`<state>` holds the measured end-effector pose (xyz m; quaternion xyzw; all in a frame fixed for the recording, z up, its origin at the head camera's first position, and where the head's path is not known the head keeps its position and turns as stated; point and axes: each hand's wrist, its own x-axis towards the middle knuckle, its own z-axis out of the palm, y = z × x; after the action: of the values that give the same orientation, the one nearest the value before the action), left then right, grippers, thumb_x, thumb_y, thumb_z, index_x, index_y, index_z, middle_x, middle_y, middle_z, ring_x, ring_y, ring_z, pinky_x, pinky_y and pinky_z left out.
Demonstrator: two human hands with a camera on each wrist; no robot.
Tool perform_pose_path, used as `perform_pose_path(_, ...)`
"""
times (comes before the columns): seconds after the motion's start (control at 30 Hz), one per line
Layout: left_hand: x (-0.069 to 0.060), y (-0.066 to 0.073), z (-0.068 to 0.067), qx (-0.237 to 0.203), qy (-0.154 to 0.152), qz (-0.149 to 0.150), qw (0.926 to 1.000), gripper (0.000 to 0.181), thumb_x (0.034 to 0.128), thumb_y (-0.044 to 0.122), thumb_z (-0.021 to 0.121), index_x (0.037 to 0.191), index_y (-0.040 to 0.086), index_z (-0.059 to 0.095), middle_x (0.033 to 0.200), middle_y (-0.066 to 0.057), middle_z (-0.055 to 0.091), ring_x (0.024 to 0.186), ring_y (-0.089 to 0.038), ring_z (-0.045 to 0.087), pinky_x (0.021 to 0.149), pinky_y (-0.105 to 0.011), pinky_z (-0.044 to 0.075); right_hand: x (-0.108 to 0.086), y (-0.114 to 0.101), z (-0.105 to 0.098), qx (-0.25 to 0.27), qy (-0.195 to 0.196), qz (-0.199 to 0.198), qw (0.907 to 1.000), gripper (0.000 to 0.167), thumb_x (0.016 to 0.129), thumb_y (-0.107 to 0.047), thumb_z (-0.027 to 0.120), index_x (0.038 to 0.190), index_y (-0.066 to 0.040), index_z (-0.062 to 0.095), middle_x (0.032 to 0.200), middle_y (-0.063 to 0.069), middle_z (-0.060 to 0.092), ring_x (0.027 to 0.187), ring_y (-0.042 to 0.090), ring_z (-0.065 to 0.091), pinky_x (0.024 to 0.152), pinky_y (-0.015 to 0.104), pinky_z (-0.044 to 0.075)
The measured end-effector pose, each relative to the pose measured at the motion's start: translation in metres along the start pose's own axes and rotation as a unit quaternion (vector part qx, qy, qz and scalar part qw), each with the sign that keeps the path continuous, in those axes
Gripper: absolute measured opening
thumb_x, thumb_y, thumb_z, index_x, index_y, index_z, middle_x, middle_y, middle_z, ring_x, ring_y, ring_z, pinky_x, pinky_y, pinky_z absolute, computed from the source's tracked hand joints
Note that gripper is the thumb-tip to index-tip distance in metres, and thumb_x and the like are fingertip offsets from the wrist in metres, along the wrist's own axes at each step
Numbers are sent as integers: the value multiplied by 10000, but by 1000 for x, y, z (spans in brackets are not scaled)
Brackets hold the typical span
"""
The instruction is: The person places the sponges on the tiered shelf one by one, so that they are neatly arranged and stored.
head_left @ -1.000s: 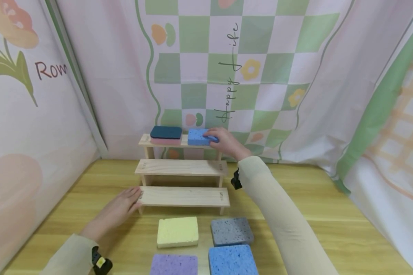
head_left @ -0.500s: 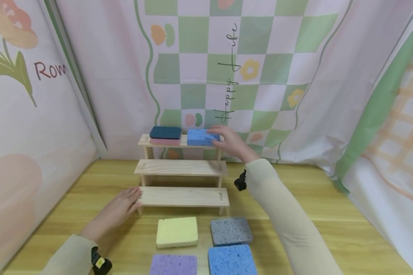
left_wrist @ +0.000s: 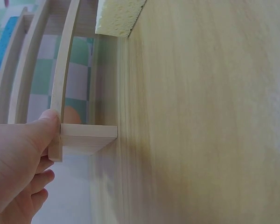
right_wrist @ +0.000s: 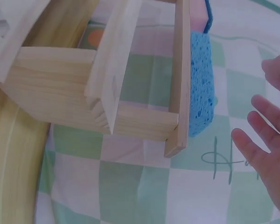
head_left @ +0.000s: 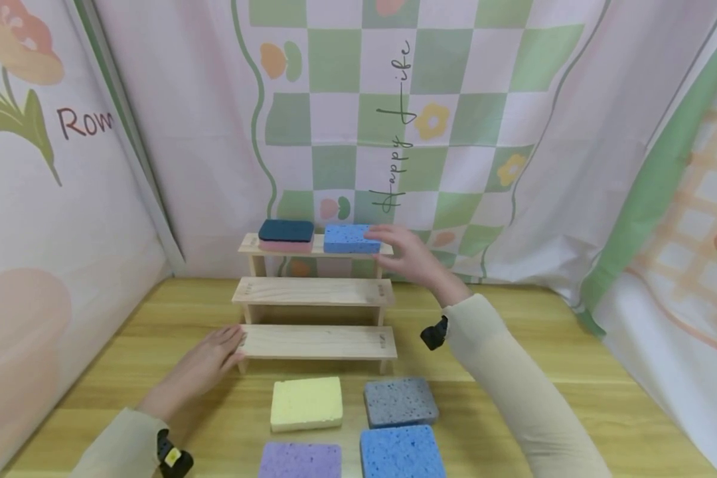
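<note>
The far blue sponge [head_left: 348, 240] sits right of centre on the top shelf [head_left: 249, 244], its placing apparently done. Beside it, the spread right hand [head_left: 411, 257] holds nothing and should next draw clear; the left hand [head_left: 206, 364] grips the near shelf [head_left: 317, 342] at its left end.

Soft, even light is filling the head view, leaving the curtains [head_left: 209, 146] looking pale. In the left wrist view, a soft-edged shadow is spreading across the bench [left_wrist: 200, 116], whitish glare is washing it out near the frame's right edge, and the wooden shelf [left_wrist: 64, 60] is bowing with lens distortion. The right wrist view is looking dimmer, bluish and hazy.
</note>
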<state>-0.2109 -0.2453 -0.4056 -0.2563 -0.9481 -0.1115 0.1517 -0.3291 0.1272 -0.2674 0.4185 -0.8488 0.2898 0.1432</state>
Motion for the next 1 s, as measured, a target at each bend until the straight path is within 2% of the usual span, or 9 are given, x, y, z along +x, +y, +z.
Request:
perform_pose_path(0.2,-2,1,-1,26,5,-34,10000,444,913,151,580,1213,-164,491,1279,-310,448,1184,-452,412,1003,-535,314,-15,-11,1,150,-36,2,9999,435,866,-98,643,1279,-28,528,1363,167,423,1284,302,317,1025,505,307)
perform_pose_path(0.33,-2,2,-2,6,-30,-93,10000,445,916,139,573,1223,-167,477,1292,-308,433,1192,-449,404,1009,-534,305,-22,-18,3,146,26,-269,9995,437,844,-77,665,1262,-40,544,1350,165,440,1287,287,325,1036,498,292)
perform_pose_path(0.5,-2,2,-2,7,-29,-79,10000,444,920,150,570,1222,-164,482,1289,-308,436,1193,-450,403,1010,-532,306,-31,-26,10,205,-10,-487,9986,434,847,-92,668,1263,-56,547,1335,153,459,1260,274,368,1021,470,328)
perform_pose_path(0.7,-2,1,0,15,-15,-62,10000,446,917,139,572,1227,-166,473,1293,-306,432,1193,-454,400,1013,-534,300,-43,-34,21,296,-224,-714,9968,454,852,-126,672,1276,-43,533,1335,110,465,1240,270,393,997,457,364)
perform_pose_path(1.0,-2,1,0,3,-60,-64,10000,448,924,144,562,1238,-162,466,1305,-303,421,1203,-448,391,1016,-531,297,-58,-48,36,237,-646,-1082,9917,458,843,-128,681,1272,-53,539,1310,131,477,1207,258,424,951,404,424)
